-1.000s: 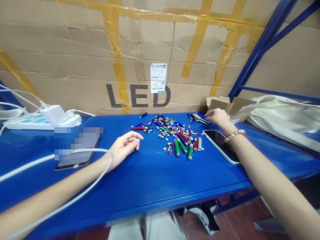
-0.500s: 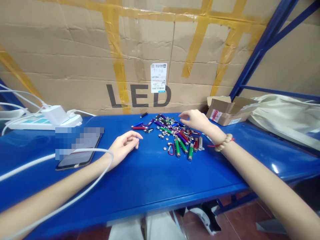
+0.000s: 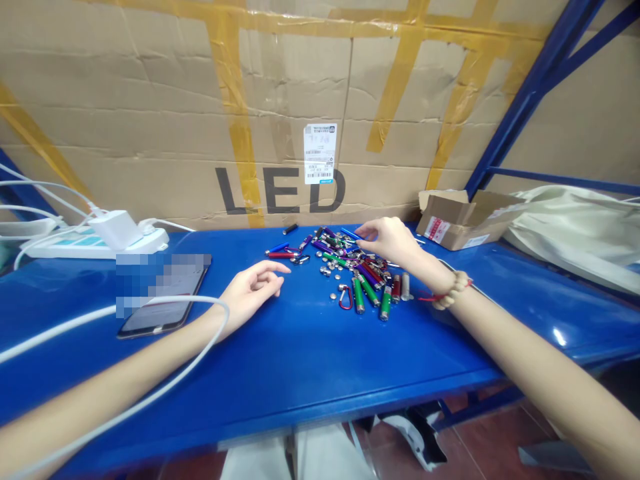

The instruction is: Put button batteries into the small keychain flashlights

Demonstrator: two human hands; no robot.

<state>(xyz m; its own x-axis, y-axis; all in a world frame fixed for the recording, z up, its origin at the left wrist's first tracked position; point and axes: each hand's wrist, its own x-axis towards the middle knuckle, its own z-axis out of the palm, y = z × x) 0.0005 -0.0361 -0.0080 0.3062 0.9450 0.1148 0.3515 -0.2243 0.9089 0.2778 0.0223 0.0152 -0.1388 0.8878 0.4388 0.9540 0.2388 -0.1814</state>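
Note:
My right hand [image 3: 389,241] is over the back right of a pile of small metal flashlight tubes [image 3: 370,273]. A blue flashlight tube [image 3: 351,233] shows at its thumb and fingertips, which look pinched on it. My left hand [image 3: 254,288] rests on the table left of the pile, fingers loosely bent and apart, holding nothing. Several green tubes [image 3: 385,304] lie at the front of the pile, with a silver tube [image 3: 405,287] beside them. A red carabiner clip [image 3: 345,298] and small silver button cells [image 3: 333,296] lie to their left.
A phone [image 3: 165,300] lies on the blue table [image 3: 310,360], left of my left hand. A white cable [image 3: 200,301] loops over my left forearm. At the back left is a power strip [image 3: 65,248]; an open carton [image 3: 463,220] stands at the back right. A large cardboard box [image 3: 170,127] forms the rear wall.
The blue tube now shows at my right fingertips, where none was visible before. My left hand keeps its place with its fingers slightly shifted. The whole view has moved a little.

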